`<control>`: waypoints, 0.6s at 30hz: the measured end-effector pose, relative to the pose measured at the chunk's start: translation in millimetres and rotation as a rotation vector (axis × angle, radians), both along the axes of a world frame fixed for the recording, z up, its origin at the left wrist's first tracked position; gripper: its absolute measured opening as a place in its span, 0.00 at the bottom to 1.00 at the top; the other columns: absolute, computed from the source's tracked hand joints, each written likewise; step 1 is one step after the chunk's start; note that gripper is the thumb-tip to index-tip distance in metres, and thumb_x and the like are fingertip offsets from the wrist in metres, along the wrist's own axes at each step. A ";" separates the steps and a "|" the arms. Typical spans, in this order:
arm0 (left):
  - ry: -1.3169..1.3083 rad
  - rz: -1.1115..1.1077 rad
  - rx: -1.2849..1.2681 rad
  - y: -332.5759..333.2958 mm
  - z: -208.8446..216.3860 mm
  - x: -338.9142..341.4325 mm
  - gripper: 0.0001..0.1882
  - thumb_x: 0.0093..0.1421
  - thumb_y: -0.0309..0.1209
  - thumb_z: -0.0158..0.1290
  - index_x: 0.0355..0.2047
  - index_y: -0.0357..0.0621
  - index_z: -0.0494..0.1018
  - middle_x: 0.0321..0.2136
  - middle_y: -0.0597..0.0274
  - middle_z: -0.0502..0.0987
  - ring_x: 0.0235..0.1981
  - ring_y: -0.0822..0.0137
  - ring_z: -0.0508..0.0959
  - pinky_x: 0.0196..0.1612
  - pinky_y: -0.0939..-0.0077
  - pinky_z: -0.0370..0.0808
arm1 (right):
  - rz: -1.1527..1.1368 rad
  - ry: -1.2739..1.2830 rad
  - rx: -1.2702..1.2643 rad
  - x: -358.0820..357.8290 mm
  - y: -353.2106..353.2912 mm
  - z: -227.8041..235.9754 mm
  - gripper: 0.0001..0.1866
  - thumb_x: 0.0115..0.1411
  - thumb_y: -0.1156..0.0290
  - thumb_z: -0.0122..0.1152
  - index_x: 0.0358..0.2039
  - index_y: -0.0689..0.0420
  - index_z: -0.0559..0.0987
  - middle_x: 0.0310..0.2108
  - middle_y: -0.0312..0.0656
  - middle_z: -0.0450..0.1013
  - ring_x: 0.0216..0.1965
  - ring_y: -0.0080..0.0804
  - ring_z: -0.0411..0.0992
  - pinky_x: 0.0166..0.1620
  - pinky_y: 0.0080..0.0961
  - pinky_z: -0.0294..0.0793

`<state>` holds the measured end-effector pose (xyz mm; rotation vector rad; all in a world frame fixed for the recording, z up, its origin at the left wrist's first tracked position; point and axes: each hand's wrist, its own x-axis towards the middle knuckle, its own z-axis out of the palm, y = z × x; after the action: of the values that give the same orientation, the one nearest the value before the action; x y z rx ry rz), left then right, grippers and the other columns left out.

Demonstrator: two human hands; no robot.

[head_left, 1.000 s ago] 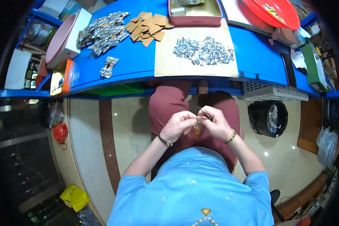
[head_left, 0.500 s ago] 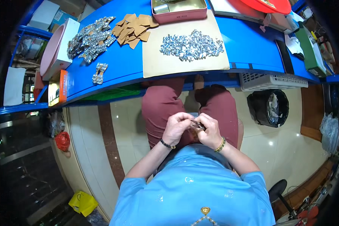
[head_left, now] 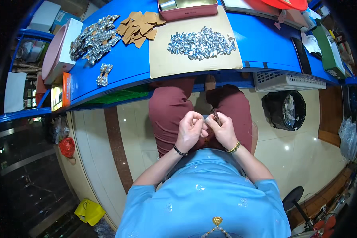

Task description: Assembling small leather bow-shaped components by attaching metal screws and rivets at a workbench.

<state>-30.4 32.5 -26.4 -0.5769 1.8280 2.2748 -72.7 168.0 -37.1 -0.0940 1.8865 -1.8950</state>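
Over my lap, my left hand (head_left: 190,129) is closed in a pinch, its fingertips almost meeting those of the other hand. Whatever it pinches is too small to make out. Small dark scissors (head_left: 216,116) rest in my right hand (head_left: 224,131), pointing up and away, while its thumb and forefinger pinch together. On the blue table ahead, a heap of shiny silver stones (head_left: 202,43) covers part of a beige board (head_left: 194,68). Left of it lie tan bow-shaped pieces (head_left: 141,27) and a pile of silver-beaded bows (head_left: 94,39). One beaded bow (head_left: 104,74) lies alone near the edge.
A pink tin (head_left: 188,12) holding a metal cylinder stands at the board's far side. The blue table edge (head_left: 119,86) runs above my knees. Beneath the table on the right are a white plastic basket (head_left: 289,82) and a black-lined bin (head_left: 285,110). A red tray sits far right.
Both hands have turned and their fingertips have drawn close together. The scissors swung from lying across between the hands to pointing upward in my right hand.
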 end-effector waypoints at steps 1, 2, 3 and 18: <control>-0.030 -0.005 0.073 -1.6 -0.3 0.0 0.03 0.61 0.25 0.44 0.33 0.38 0.65 0.22 0.62 0.73 0.18 0.75 0.74 0.22 0.85 0.73 | -0.003 -0.028 -0.012 -0.8 0.2 1.0 0.07 0.56 0.72 0.56 0.23 0.61 0.73 0.19 0.28 0.67 0.22 0.11 0.60 0.23 0.16 0.62; -0.032 -0.007 0.073 -3.1 -0.1 -0.1 0.03 0.61 0.25 0.44 0.33 0.38 0.65 0.22 0.62 0.73 0.18 0.75 0.74 0.22 0.85 0.73 | -0.005 -0.030 -0.013 -0.9 0.4 -0.2 0.07 0.56 0.72 0.56 0.23 0.61 0.73 0.19 0.28 0.67 0.22 0.11 0.60 0.23 0.16 0.62; -0.066 -0.018 0.150 -4.7 0.3 -0.4 0.04 0.61 0.26 0.45 0.33 0.38 0.66 0.22 0.62 0.74 0.18 0.74 0.75 0.22 0.85 0.73 | -0.012 -0.063 -0.034 -0.6 0.6 -2.5 0.08 0.56 0.72 0.56 0.23 0.61 0.73 0.19 0.27 0.67 0.22 0.11 0.60 0.23 0.15 0.62; -0.362 -0.203 0.453 -18.4 -0.1 -4.2 0.06 0.59 0.29 0.50 0.31 0.39 0.70 0.22 0.63 0.75 0.19 0.74 0.76 0.23 0.82 0.76 | 0.145 -0.100 -0.103 -7.8 19.5 -4.6 0.07 0.57 0.70 0.57 0.26 0.60 0.75 0.20 0.26 0.67 0.23 0.10 0.60 0.24 0.13 0.60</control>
<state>-34.7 14.1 -26.5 -0.6349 1.1060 2.1691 -80.5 187.5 -41.7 -0.1617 1.6701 -1.8626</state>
